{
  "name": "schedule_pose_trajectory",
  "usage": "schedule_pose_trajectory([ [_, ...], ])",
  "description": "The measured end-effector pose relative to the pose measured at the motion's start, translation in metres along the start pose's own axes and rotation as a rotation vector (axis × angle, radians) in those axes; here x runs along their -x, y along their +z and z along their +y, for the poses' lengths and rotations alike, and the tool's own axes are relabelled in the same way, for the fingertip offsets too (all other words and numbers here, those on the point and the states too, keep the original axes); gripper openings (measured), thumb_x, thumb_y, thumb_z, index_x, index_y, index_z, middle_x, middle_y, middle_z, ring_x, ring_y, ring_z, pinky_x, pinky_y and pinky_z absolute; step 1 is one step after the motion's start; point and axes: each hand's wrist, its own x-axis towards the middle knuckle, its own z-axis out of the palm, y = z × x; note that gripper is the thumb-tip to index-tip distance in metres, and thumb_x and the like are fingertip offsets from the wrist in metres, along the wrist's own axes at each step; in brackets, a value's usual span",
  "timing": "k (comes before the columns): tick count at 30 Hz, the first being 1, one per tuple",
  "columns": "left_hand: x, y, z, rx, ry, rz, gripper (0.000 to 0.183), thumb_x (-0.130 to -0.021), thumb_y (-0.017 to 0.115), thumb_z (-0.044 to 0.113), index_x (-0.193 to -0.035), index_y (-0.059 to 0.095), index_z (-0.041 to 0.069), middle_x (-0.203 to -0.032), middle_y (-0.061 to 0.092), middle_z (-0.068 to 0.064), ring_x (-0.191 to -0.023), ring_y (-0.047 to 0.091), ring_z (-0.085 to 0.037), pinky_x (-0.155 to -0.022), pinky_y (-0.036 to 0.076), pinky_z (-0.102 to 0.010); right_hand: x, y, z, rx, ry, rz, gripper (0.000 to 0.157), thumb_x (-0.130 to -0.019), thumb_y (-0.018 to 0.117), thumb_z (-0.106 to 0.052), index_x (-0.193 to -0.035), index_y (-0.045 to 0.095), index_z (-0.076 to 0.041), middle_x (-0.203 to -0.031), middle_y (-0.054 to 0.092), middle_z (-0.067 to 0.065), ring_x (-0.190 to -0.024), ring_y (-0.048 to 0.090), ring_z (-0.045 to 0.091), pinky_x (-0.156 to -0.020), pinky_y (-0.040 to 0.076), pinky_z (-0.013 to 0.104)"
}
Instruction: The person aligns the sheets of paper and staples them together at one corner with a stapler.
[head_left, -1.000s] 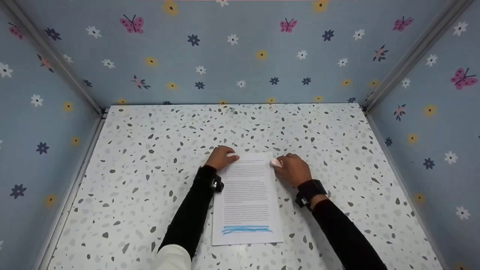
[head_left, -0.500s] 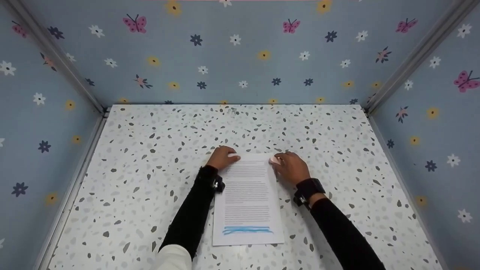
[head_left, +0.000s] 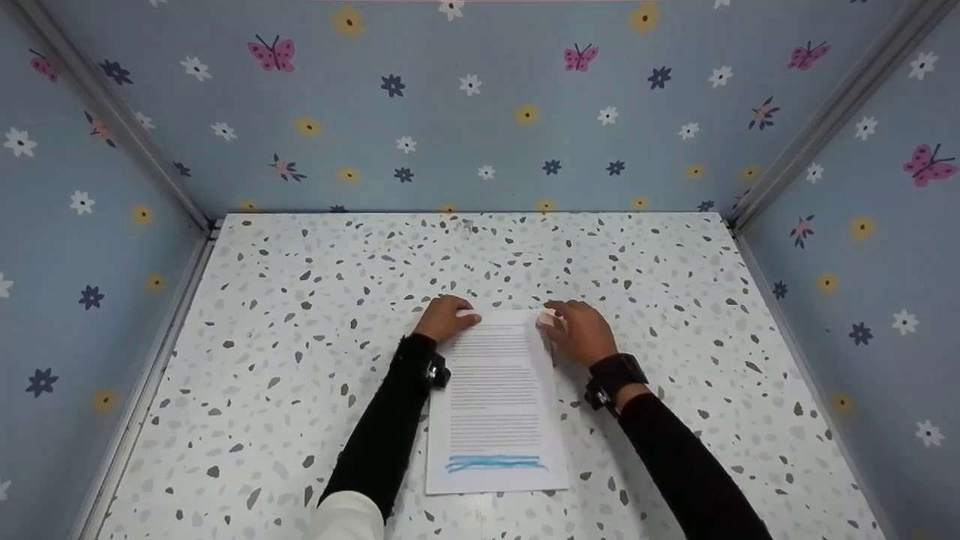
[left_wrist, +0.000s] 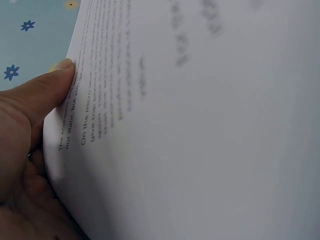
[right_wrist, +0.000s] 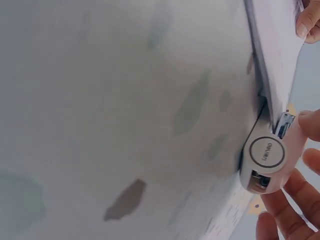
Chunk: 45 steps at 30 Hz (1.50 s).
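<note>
A stack of printed paper [head_left: 495,390] with blue highlighter strokes near its bottom lies in front of me. My left hand [head_left: 445,319] grips its upper left edge, thumb on top and fingers beneath, as the left wrist view shows; the paper [left_wrist: 200,165] curves up there. At the upper right corner, my right hand [head_left: 585,334] holds a small pink-and-white stapler [right_wrist: 268,157] between thumb and fingers. In the right wrist view the corner of the stack reaches into the stapler's mouth. The head view shows little of the stapler, mostly covered by the fingers.
The white speckled table [head_left: 300,375] carries the stack near its front middle. Blue panels [head_left: 480,112] printed with flowers and butterflies enclose the back and both sides. Black wrist straps with cameras [head_left: 435,371] sit on both wrists.
My right hand has shifted slightly left, bringing the stapler from beside the paper onto its upper right corner. The left hand keeps its hold on the stack.
</note>
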Motion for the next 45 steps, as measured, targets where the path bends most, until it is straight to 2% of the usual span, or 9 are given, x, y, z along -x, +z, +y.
schedule_pose_trajectory([
  [5, -0.001, 0.000, -0.001, -0.018, 0.015, 0.006, 0.037, -0.095, 0.073, 0.025, -0.120, 0.072, -0.002, -0.123, 0.069, -0.019, -0.121, 0.060, -0.034, -0.106, 0.043, -0.041, -0.004, -0.002, -0.003, -0.008, -0.077, 0.011, 0.023, -0.095, 0.073, -0.021, -0.115, 0.076, -0.009, -0.112, 0.074, 0.011, -0.103, 0.067, 0.031, -0.090, 0.053, 0.044],
  [14, -0.002, 0.001, -0.002, -0.003, 0.009, 0.010, 0.035, -0.094, 0.074, 0.024, -0.117, 0.073, -0.002, -0.120, 0.070, -0.017, -0.118, 0.062, -0.033, -0.104, 0.044, -0.042, -0.006, -0.001, -0.006, 0.026, -0.040, -0.043, 0.020, -0.095, 0.072, -0.019, -0.112, 0.077, -0.010, -0.114, 0.073, 0.010, -0.108, 0.066, 0.030, -0.095, 0.050, 0.043],
  [20, -0.001, 0.000, -0.002, -0.011, 0.043, 0.023, 0.033, -0.095, 0.073, 0.022, -0.116, 0.073, -0.002, -0.119, 0.070, -0.018, -0.117, 0.063, -0.034, -0.103, 0.045, -0.043, -0.010, 0.000, -0.012, 0.051, -0.013, -0.062, 0.019, -0.096, 0.071, -0.019, -0.111, 0.078, -0.009, -0.110, 0.073, 0.009, -0.104, 0.067, 0.029, -0.091, 0.052, 0.043],
  [27, 0.002, 0.000, -0.004, -0.018, 0.075, 0.047, 0.032, -0.094, 0.073, 0.020, -0.115, 0.072, -0.005, -0.118, 0.070, -0.021, -0.116, 0.063, -0.037, -0.103, 0.045, -0.045, -0.014, 0.000, -0.020, 0.074, 0.021, -0.083, 0.015, -0.094, 0.073, -0.016, -0.106, 0.079, -0.009, -0.100, 0.072, 0.008, -0.090, 0.068, 0.026, -0.080, 0.054, 0.041],
  [32, 0.003, 0.000, -0.001, -0.020, 0.095, 0.040, 0.033, -0.095, 0.073, 0.020, -0.116, 0.072, -0.006, -0.119, 0.069, -0.022, -0.117, 0.062, -0.037, -0.104, 0.044, -0.045, -0.015, -0.003, -0.020, 0.079, 0.040, -0.101, 0.014, -0.092, 0.074, -0.013, -0.104, 0.080, -0.009, -0.097, 0.072, 0.008, -0.086, 0.068, 0.026, -0.078, 0.054, 0.041],
  [36, 0.003, -0.001, 0.003, -0.019, 0.106, 0.052, 0.033, -0.094, 0.073, 0.020, -0.115, 0.072, -0.006, -0.118, 0.070, -0.022, -0.117, 0.062, -0.038, -0.104, 0.044, -0.045, -0.016, -0.006, -0.022, 0.064, 0.035, -0.082, 0.013, -0.091, 0.075, -0.012, -0.102, 0.080, -0.008, -0.096, 0.072, 0.008, -0.084, 0.068, 0.027, -0.076, 0.054, 0.041],
  [45, 0.007, 0.002, 0.001, 0.009, 0.046, 0.047, 0.032, -0.094, 0.073, 0.021, -0.115, 0.072, -0.004, -0.119, 0.070, -0.020, -0.117, 0.062, -0.035, -0.103, 0.045, -0.044, -0.015, -0.001, -0.024, 0.111, 0.004, -0.073, 0.011, -0.089, 0.077, -0.011, -0.099, 0.081, -0.008, -0.089, 0.071, 0.008, -0.079, 0.068, 0.027, -0.073, 0.054, 0.041],
])
